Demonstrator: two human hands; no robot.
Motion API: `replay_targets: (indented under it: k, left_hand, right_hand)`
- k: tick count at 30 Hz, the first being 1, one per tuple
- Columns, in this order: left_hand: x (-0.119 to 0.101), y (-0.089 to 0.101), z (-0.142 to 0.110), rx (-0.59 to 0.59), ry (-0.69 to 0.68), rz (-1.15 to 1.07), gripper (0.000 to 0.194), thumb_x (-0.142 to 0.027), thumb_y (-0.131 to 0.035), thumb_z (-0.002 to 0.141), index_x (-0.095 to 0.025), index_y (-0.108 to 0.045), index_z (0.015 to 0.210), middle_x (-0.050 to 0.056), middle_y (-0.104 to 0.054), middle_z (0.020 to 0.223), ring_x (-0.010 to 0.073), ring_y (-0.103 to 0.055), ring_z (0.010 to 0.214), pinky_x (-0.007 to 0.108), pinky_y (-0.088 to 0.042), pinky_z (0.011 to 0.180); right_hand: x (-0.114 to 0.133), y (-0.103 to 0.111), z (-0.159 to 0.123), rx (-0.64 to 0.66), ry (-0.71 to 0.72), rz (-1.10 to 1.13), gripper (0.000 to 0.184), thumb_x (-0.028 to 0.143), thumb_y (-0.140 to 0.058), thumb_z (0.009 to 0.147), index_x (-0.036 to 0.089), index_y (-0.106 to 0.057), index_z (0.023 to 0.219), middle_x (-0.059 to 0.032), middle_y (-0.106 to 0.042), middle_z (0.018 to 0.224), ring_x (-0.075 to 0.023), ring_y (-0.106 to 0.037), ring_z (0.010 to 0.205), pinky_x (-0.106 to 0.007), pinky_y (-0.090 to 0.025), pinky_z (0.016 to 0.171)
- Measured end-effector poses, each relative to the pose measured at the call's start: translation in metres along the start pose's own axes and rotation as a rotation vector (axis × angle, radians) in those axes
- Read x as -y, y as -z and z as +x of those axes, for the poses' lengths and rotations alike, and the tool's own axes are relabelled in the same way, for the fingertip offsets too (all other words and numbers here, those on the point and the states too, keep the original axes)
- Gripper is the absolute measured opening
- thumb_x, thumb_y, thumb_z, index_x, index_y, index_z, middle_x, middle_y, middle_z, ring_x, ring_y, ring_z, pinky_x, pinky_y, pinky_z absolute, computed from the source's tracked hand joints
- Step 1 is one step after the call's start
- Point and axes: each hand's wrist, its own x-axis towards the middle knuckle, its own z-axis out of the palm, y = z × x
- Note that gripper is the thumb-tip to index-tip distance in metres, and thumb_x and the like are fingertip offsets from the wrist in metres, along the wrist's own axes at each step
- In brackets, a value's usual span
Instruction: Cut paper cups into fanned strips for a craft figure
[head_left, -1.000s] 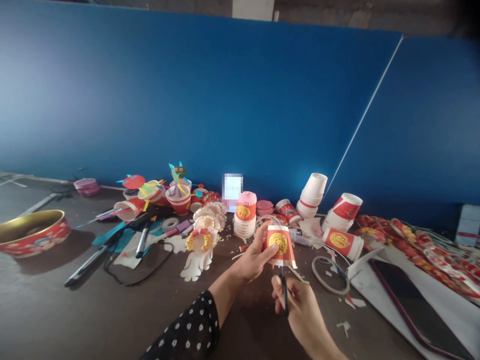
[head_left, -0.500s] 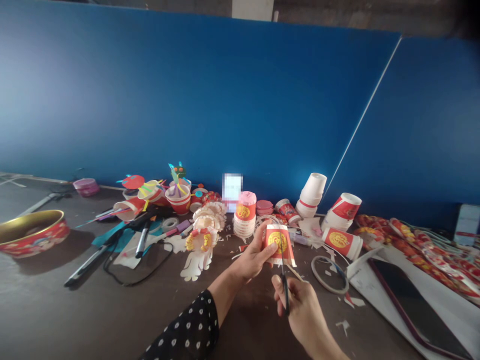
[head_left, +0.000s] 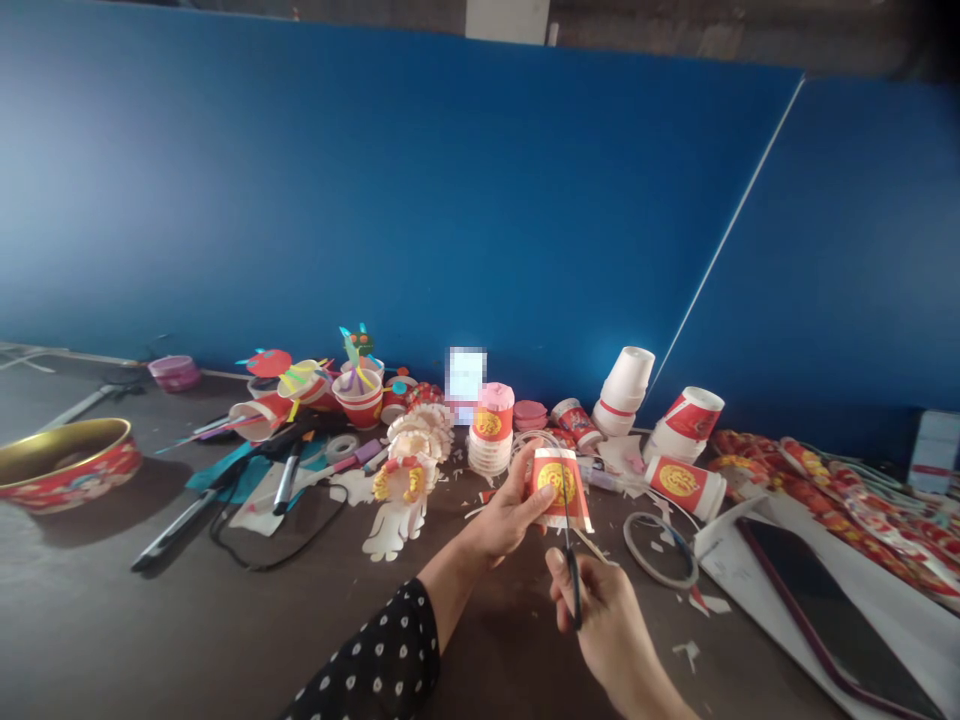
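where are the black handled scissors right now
In the head view, the black-handled scissors are in the right hand, their blade reaching up to the red paper cup held by the left hand.

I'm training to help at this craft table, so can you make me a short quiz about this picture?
1. What does the right hand hold? A: scissors, B: a pen, C: a bowl.
2. True or false: the left hand holds a red paper cup.
3. What colour are the dots on the black sleeve?

Key: 1. A; 2. true; 3. white.
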Motion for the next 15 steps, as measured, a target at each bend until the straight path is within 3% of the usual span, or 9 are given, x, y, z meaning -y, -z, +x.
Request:
replay_targets:
  k: [3,8,15]
  left_hand:
    - [0.0027,-0.0015,0.0001,-0.076,0.059,-0.077,0.070,-0.042,-0.057,0.074,-0.030,-0.022,0.134,0.003,-0.053,0.091,0.0093,-0.047,0.063,0.019,-0.036,0.052]
    - [0.0077,-0.0022,0.0021,-0.135,0.139,-0.178,0.046,-0.044,-0.056,0.075,-0.022,-0.050,0.115,0.002,-0.054,0.074,0.0078,-0.047,0.057,0.018,-0.035,0.049]
    - [0.0019,0.0004,0.0041,-0.180,0.112,-0.242,0.042,-0.041,-0.059,0.073,-0.022,-0.052,0.110,0.004,-0.058,0.086,0.0119,-0.055,0.064,0.022,-0.042,0.052]
  right_hand:
    - [-0.0039,-0.0003,0.0020,0.014,0.027,0.007,0.046,0.058,-0.053,0.069,0.018,-0.048,0.047,0.0041,-0.043,0.036,-0.0085,-0.040,0.036,-0.021,-0.034,0.042]
    - [-0.0056,0.0000,0.0037,0.031,0.064,0.002,0.046,0.057,-0.051,0.071,0.017,-0.048,0.049,0.0029,-0.044,0.037,-0.0089,-0.041,0.038,-0.021,-0.033,0.042]
    - [-0.0053,0.0016,0.0007,0.107,0.096,-0.122,0.049,0.058,-0.046,0.073,0.015,-0.051,0.050,0.0014,-0.048,0.043,-0.0089,-0.040,0.043,-0.021,-0.028,0.044]
